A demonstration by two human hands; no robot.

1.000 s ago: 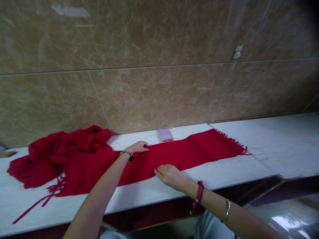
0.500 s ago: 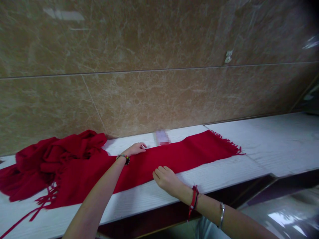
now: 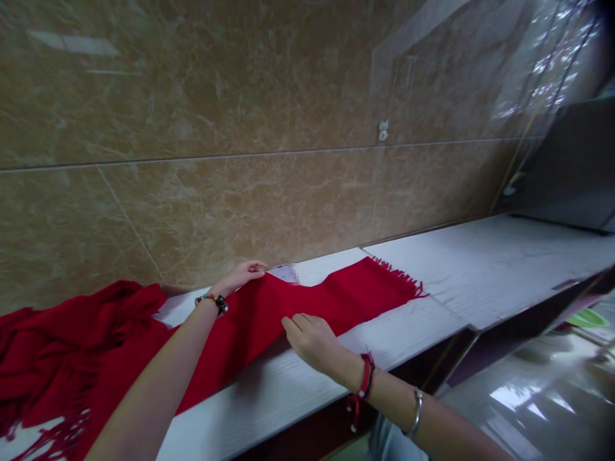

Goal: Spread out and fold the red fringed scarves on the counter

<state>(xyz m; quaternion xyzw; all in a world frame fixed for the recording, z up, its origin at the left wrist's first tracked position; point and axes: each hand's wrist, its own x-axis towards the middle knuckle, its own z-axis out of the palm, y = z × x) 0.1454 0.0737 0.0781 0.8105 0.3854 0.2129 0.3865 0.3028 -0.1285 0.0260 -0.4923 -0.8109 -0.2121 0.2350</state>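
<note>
A long red scarf (image 3: 355, 291) with fringed ends stretches along the white countertop. My left hand (image 3: 247, 274) pinches its far edge, and my right hand (image 3: 310, 339) pinches the near edge. Between them the cloth is lifted off the surface, with a shadow beneath the near edge. The right fringed end lies flat on the counter. At the left, the other fringed end meets a crumpled heap of red cloth (image 3: 96, 326); whether the two are one piece I cannot tell.
Behind the scarf, a small pale packet (image 3: 287, 273), blurred out, sits against the brown marbled wall (image 3: 240, 211). A dark grey box-like object (image 3: 567, 173) stands at the counter's far right. Dark open shelving lies below the front edge (image 3: 432, 362).
Both hands have raised the middle of the scarf from the counter. The view has swung right, bringing the grey object into sight.
</note>
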